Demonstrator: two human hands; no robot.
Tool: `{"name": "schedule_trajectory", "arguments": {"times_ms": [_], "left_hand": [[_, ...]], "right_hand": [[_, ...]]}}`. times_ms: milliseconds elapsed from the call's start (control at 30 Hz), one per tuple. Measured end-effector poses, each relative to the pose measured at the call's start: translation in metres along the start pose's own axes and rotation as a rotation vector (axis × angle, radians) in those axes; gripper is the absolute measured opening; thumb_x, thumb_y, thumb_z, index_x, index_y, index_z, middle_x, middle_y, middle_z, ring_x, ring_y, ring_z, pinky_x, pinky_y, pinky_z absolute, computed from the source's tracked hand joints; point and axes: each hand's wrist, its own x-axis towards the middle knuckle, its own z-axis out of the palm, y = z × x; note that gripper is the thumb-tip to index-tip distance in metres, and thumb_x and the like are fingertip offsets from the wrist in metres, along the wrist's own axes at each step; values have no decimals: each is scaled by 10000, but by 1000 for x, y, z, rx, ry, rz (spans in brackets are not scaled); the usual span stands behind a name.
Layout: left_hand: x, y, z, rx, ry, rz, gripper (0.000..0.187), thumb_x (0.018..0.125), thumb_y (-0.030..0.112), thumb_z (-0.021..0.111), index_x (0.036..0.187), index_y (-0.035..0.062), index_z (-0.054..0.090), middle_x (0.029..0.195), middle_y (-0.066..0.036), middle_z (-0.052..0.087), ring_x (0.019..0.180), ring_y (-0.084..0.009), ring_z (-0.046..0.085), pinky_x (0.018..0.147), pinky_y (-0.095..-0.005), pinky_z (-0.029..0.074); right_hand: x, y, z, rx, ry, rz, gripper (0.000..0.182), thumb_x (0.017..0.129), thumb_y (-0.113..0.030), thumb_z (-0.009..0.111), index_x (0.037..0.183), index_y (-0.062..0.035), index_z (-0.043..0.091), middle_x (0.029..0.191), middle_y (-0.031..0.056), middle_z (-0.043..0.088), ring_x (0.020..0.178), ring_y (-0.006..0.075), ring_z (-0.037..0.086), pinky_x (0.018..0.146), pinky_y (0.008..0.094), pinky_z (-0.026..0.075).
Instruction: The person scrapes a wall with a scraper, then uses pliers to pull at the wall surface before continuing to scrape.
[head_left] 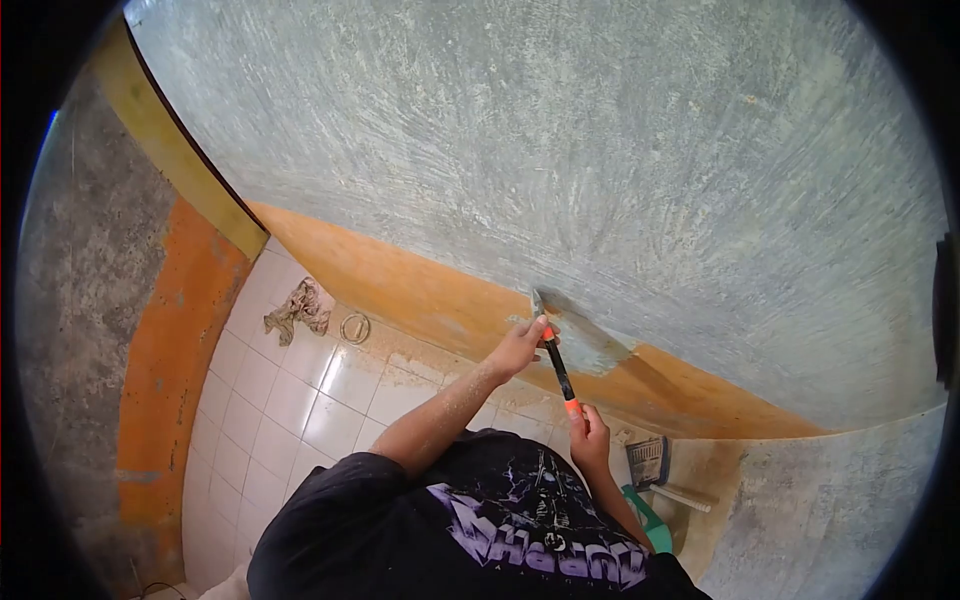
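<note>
Orange-and-black scraper [561,373] at the wall [540,180]: your left hand [517,350] grips near its blade [538,300], your right hand [590,435] its end.

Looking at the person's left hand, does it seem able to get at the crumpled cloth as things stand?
Probably not: the left hand is on the scraping tool, and the cloth lies away on the floor. Nothing visible blocks the space between, so letting go and bending might do.
</note>
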Motion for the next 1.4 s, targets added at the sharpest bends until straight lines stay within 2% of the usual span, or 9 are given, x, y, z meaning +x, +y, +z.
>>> {"name": "schedule_trajectory", "arguments": {"times_ms": [167, 267, 367, 567, 667, 800, 933, 1133, 1400], "left_hand": [[0, -2, -39, -122, 113, 39, 518, 1032, 572, 334, 1126, 131, 589, 1055, -30, 647, 1023, -168, 610, 881, -416, 492], [-4, 4, -33, -33, 69, 18, 517, 1032, 568, 335, 1135, 129, 587, 1061, -32, 647, 1026, -170, 611, 875, -419, 494], [-2, 5, -17, 13, 41, -9, 511, 1035, 557, 332, 1142, 130, 592, 1064, -38, 652, 1028, -174, 611, 866, -414, 492], [2, -3, -45, 8, 156, 46, 527, 1032, 560, 328, 1135, 126, 609, 1052, -26, 659, 1046, -168, 606, 848, -399, 488], [-3, 4, -36, 94, 112, 27, 535, 1032, 561, 326, 1144, 124, 615, 1063, -27, 667, 1034, -159, 608, 843, -389, 485], [1, -1, 1, 326, -76, 83, 452, 1014, 503, 472, 1140, 95, 619, 1049, -31, 678, 999, -138, 599, 822, -362, 476], [1, -11, 19, 181, -53, 25, 455, 1003, 492, 513, 1169, 78, 604, 1025, -39, 682, 986, -138, 607, 842, -364, 468], [-16, -6, 23, 100, -27, -38, 462, 1016, 491, 482, 1240, 104, 599, 1016, -50, 691, 1044, -149, 611, 869, -381, 461], [-5, -9, 19, 6, 139, -7, 504, 1045, 492, 393, 1334, 118, 567, 1010, -49, 690, 1003, -140, 621, 859, -368, 464]], "right_hand": [[20, -24, 27, -75, -61, -45, 251, 989, -245, 585, 1029, -3, 637, 632, -9, 501, 551, 64, 422, 504, 267, 339], [15, -12, 26, -8, -56, -4, 323, 970, -332, 612, 1071, -28, 653, 585, 69, 530, 524, 148, 493, 516, 328, 392], [7, 16, 23, 71, -18, 31, 325, 973, -330, 607, 1069, -23, 651, 585, 55, 518, 523, 140, 477, 511, 326, 378], [20, -16, 38, -15, -70, -42, 244, 1000, -239, 576, 1044, -5, 629, 625, -26, 490, 555, 60, 445, 498, 258, 347], [14, 6, 39, 74, -39, -4, 292, 982, -297, 601, 1052, -17, 646, 621, 9, 506, 544, 105, 455, 515, 301, 373], [-8, 29, 11, 236, -56, 93, 272, 1005, -270, 566, 1062, -9, 615, 618, -9, 505, 545, 68, 457, 507, 264, 358], [-8, 23, -17, 447, -304, 317, 294, 1028, -299, 535, 1140, -30, 568, 611, -18, 479, 468, 70, 429, 456, 244, 359], [5, 16, -28, 603, -605, 448, 369, 1047, -428, 451, 1064, -69, 536, 580, 0, 439, 420, 89, 394, 409, 241, 336], [25, 26, -7, 603, -596, 430, 376, 1052, -454, 401, 1021, -95, 505, 538, -3, 374, 373, 106, 321, 367, 274, 287]]}}
